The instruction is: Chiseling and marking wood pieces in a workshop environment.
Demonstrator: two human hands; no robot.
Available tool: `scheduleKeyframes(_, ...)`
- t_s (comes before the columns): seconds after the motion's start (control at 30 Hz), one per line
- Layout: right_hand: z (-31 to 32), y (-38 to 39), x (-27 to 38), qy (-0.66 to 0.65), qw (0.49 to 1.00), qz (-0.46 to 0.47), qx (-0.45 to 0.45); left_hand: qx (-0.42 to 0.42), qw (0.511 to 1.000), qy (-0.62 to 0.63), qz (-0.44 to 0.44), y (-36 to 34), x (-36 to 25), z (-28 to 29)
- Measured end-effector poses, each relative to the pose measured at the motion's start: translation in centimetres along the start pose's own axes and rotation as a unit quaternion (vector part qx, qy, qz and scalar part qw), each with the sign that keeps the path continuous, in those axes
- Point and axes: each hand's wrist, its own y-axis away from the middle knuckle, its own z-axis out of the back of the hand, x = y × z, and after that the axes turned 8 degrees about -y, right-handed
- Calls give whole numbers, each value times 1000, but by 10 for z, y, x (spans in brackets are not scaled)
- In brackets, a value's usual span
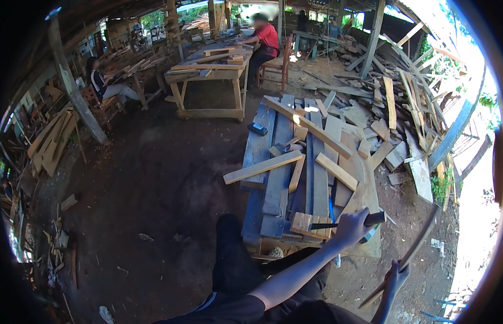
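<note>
My left hand is closed around a dark tool with a thick, blunt end at the right. Its thin black shaft reaches left over a short stack of wood blocks at the near edge of the plank-topped bench. Lower and to the right, beyond the bench's edge, my right hand grips a long, slightly bent wooden strip, which slants up to the right. Just under my left hand a blue-green object shows in part; its kind is hidden.
Loose wood pieces and a small black device lie on the bench. Scrap boards are heaped at the right. Two people sit farther back by a wooden table. Posts stand left and right.
</note>
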Motion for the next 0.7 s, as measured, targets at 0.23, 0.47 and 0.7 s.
scheduleKeyframes(0.23, -45, 35, 16, -197, 964, -101, -144, 19, 998, 30, -45, 17, -7, -4)
scheduleKeyframes(0.47, -116, 51, 27, -255, 939, -229, -37, -14, 995, 69, -67, 9, -14, 42)
scheduleKeyframes(0.7, -159, 72, 49, -268, 939, -180, 123, -96, 985, 137, 44, -10, -17, 103)
